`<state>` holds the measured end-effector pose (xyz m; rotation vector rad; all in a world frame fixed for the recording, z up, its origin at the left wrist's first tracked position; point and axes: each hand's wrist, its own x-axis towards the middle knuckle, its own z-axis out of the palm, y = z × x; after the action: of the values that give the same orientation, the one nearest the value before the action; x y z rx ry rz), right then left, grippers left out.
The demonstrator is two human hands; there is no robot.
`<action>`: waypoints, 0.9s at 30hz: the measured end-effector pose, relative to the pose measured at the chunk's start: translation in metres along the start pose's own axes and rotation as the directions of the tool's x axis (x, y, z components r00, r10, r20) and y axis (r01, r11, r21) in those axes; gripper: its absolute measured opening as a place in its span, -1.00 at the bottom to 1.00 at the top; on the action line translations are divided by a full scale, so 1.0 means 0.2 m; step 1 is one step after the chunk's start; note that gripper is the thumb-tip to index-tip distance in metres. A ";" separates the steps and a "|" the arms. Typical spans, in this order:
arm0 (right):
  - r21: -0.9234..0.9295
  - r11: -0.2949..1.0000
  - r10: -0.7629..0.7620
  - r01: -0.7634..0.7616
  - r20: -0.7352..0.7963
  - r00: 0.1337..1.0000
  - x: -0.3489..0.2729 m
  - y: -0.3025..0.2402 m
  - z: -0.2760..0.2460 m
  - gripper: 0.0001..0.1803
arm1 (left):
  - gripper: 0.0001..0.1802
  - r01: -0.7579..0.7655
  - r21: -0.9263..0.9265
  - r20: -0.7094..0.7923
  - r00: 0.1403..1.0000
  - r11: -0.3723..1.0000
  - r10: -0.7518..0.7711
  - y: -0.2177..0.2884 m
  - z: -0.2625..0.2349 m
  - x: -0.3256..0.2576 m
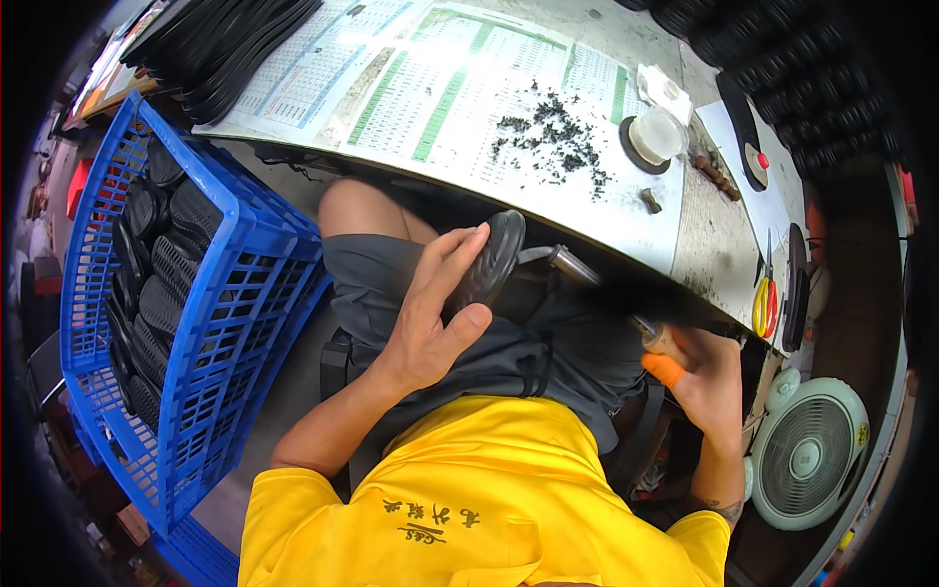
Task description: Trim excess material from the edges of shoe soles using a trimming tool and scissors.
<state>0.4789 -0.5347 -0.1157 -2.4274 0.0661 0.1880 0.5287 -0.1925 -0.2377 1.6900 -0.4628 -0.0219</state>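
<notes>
Above my lap, my left hand (421, 318) grips a black shoe sole (497, 249) by its side, fingers along one edge and the thumb lower down. Right by the sole's far side is a bent metal rod with a thick cylindrical part (572, 264). My right hand (704, 377), with an orange cover (664, 369) on one finger, is closed around a wooden-handled tool (665, 344). A short metal shank comes out of its handle; a dark blurred patch hides the tool's far end, so its kind is unclear.
A blue plastic crate (220, 284) full of black soles stands at left. On the table (641, 220) are black scraps (558, 132), a round white container (657, 135), and yellow-and-red-handled scissors (765, 303) near the edge. More soles (220, 49) are stacked far left; a fan (807, 455) is at right.
</notes>
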 end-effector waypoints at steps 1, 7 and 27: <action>0.004 0.999 0.037 -0.037 0.023 0.999 0.01 0.00 0.00 -0.63 | -0.16 -0.004 -0.002 0.003 1.000 1.000 0.004 0.00 0.00 0.00; 0.161 0.984 -0.075 0.081 -0.041 0.996 -0.03 0.07 0.09 -0.62 | -0.17 0.170 -0.271 0.062 0.985 0.947 -0.160 0.00 0.01 -0.01; 0.541 0.804 0.348 -0.247 -0.093 0.933 0.05 0.13 0.01 -0.73 | 0.14 0.435 -0.708 0.198 0.878 0.556 -0.435 -0.03 0.02 -0.05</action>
<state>0.4865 -0.5535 -0.1361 -1.8648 0.5254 0.0656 0.5196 -0.1930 -0.2478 0.9374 0.0163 -0.5198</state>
